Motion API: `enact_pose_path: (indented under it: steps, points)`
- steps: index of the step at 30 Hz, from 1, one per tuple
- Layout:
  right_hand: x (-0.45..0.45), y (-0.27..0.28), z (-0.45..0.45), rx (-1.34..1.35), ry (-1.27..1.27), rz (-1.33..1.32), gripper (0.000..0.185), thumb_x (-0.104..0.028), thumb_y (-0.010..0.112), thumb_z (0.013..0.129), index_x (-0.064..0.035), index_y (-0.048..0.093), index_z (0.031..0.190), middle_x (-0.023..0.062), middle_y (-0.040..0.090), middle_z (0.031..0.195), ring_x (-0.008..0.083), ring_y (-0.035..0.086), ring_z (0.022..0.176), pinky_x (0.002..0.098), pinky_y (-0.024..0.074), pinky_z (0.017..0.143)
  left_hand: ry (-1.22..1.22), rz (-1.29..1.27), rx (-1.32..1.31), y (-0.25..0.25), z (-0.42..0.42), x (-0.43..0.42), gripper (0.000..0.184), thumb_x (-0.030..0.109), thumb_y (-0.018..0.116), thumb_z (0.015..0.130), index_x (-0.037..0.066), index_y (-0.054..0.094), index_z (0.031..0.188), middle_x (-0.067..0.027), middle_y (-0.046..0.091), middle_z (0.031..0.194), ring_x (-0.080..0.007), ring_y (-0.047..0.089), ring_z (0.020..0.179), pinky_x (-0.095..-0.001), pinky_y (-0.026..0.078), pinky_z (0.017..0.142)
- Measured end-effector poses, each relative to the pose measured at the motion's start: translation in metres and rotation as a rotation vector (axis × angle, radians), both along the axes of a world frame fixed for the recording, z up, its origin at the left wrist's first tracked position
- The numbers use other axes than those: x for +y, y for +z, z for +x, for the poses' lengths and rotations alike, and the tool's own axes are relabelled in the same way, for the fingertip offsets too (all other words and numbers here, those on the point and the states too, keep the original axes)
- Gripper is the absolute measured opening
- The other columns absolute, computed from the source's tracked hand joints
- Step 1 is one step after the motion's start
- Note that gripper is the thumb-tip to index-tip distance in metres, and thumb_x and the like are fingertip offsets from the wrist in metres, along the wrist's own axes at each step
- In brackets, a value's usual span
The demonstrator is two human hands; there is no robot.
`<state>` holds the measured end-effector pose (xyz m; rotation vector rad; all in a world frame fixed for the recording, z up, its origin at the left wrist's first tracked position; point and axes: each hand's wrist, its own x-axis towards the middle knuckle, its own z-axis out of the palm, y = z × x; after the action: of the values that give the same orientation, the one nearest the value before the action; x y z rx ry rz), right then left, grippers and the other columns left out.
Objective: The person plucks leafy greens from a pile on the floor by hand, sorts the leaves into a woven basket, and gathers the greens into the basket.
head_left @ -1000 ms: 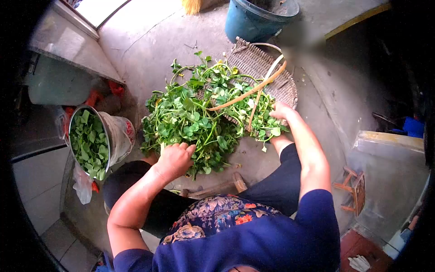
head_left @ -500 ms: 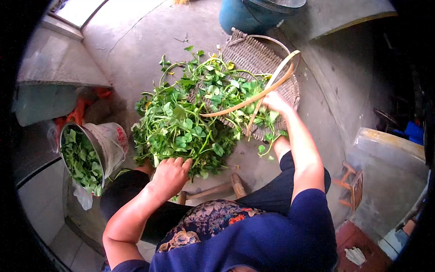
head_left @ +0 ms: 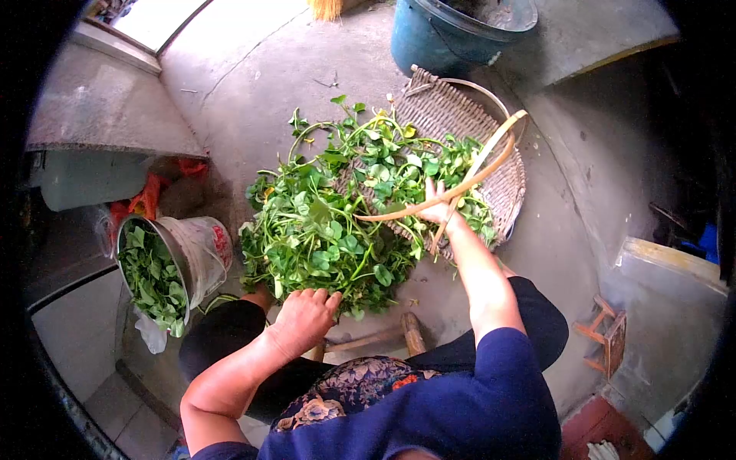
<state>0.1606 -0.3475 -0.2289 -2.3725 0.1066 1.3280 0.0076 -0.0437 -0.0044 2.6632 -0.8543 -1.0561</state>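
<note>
A large heap of leafy green vines (head_left: 322, 230) lies in front of me, spilling over the left part of a flat woven basket (head_left: 468, 115) with a bent strip handle (head_left: 491, 165). My left hand (head_left: 307, 316) rests at the heap's near edge, back up and fingers curled in; whatever they hold is hidden under the hand. Beneath the handle, my right hand (head_left: 437, 205) reaches in among the leaves with its fingers stretched and apart. More loose leafy stems (head_left: 481, 218) lie on the basket's right side, beside my right wrist.
At my left a tilted white bucket (head_left: 205, 249) holds picked leaves (head_left: 153, 280). A blue bucket (head_left: 437, 38) stands beyond the basket. To the right is a small wooden stool (head_left: 606, 337). A low wooden seat (head_left: 412, 333) shows between my legs.
My right hand has moved left, from the basket's right side toward the heap. The stems hanging by it now lie on the basket. My left hand stays at the near edge; the view shifted slightly.
</note>
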Motion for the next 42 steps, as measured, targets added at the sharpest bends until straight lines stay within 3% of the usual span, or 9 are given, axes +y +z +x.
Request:
enact_pose_path:
  steps: [4, 7, 10, 16, 21, 27, 31, 36, 42]
  points:
    - [-0.003, -0.017, -0.019, -0.201, 0.033, -0.288, 0.116, -0.074, 0.064, 0.054, -0.0196, 0.017, 0.145, 0.0272, 0.012, 0.145, 0.0425, 0.003, 0.136, 0.0522, 0.0147, 0.11, -0.008, -0.022, -0.021, 0.002, 0.002, 0.002, 0.051, 0.029, 0.064, 0.076, 0.007, 0.05, 0.119, -0.0088, 0.057, 0.089, -0.0248, 0.059, 0.082, -0.0363, 0.048, 0.072]
    - [-0.022, -0.016, -0.012, -0.263, 0.111, -0.285, 0.089, -0.054, 0.071, 0.059, -0.0145, 0.038, 0.132, 0.0223, 0.034, 0.137, 0.0354, 0.031, 0.129, 0.0429, 0.0368, 0.101, -0.014, -0.026, -0.032, 0.004, -0.001, 0.004, 0.049, 0.027, 0.063, 0.077, 0.007, 0.05, 0.12, -0.0086, 0.057, 0.089, -0.0237, 0.059, 0.083, -0.036, 0.047, 0.072]
    - [-0.035, -0.019, -0.001, -0.297, 0.098, -0.295, 0.053, -0.041, 0.071, 0.062, -0.0085, 0.051, 0.099, 0.0156, 0.058, 0.103, 0.0349, 0.057, 0.097, 0.0418, 0.0481, 0.084, -0.035, -0.032, -0.05, 0.004, -0.007, 0.006, 0.048, 0.025, 0.062, 0.077, 0.006, 0.051, 0.119, -0.0083, 0.056, 0.089, -0.0232, 0.058, 0.084, -0.0359, 0.047, 0.072]
    - [-0.081, 0.045, 0.06, -0.345, 0.235, 0.048, 0.027, -0.025, 0.067, 0.069, -0.0019, 0.056, 0.078, 0.0107, 0.059, 0.072, 0.0212, 0.054, 0.067, 0.0372, 0.0456, 0.063, -0.053, -0.068, -0.116, 0.007, -0.011, 0.01, 0.042, 0.021, 0.058, 0.077, 0.006, 0.054, 0.115, -0.0075, 0.056, 0.087, -0.0228, 0.058, 0.081, -0.0349, 0.046, 0.071]
    - [-0.114, 0.112, 0.07, -0.071, -0.341, 0.446, 0.006, -0.007, 0.059, 0.07, -0.0054, 0.057, 0.076, 0.0011, 0.056, 0.07, 0.0095, 0.051, 0.063, 0.025, 0.042, 0.055, -0.057, -0.075, -0.14, 0.012, -0.013, 0.008, 0.038, 0.02, 0.056, 0.078, 0.006, 0.055, 0.113, -0.007, 0.056, 0.085, -0.0226, 0.058, 0.078, -0.0349, 0.046, 0.07]
    - [-0.109, 0.122, 0.053, 0.173, -0.648, 0.711, 0.025, -0.012, 0.058, 0.073, -0.0067, 0.06, 0.098, -0.0007, 0.054, 0.074, 0.0111, 0.053, 0.067, 0.0266, 0.0462, 0.057, -0.06, -0.084, -0.121, 0.009, -0.017, 0.006, 0.038, 0.02, 0.055, 0.08, 0.006, 0.053, 0.115, -0.0077, 0.056, 0.084, -0.0235, 0.058, 0.078, -0.0356, 0.046, 0.069]
    - [-0.077, 0.083, 0.046, -0.24, -0.532, 0.193, 0.028, -0.013, 0.061, 0.077, -0.0051, 0.061, 0.104, 0.0048, 0.06, 0.083, 0.0108, 0.054, 0.068, 0.031, 0.047, 0.053, -0.071, -0.061, -0.107, 0.011, -0.017, 0.009, 0.04, 0.019, 0.056, 0.078, 0.005, 0.052, 0.115, -0.0074, 0.055, 0.084, -0.0234, 0.058, 0.079, -0.035, 0.046, 0.069]
    - [-0.13, -0.004, 0.052, -0.525, -0.334, -0.108, 0.036, -0.01, 0.062, 0.074, -0.0001, 0.058, 0.108, 0.0154, 0.064, 0.091, 0.0213, 0.061, 0.083, 0.0358, 0.0489, 0.074, -0.06, -0.06, -0.103, 0.014, -0.015, 0.009, 0.045, 0.018, 0.058, 0.075, 0.005, 0.052, 0.118, -0.0067, 0.055, 0.085, -0.0222, 0.057, 0.08, -0.0338, 0.045, 0.07]
    - [-0.149, -0.004, 0.046, -0.578, -0.303, -0.015, 0.043, -0.009, 0.061, 0.071, -0.0021, 0.056, 0.112, 0.0175, 0.063, 0.101, 0.024, 0.061, 0.093, 0.0349, 0.0469, 0.081, -0.056, -0.064, -0.079, 0.016, -0.014, 0.009, 0.046, 0.019, 0.058, 0.075, 0.005, 0.052, 0.118, -0.0064, 0.055, 0.085, -0.0219, 0.057, 0.081, -0.0341, 0.045, 0.073]
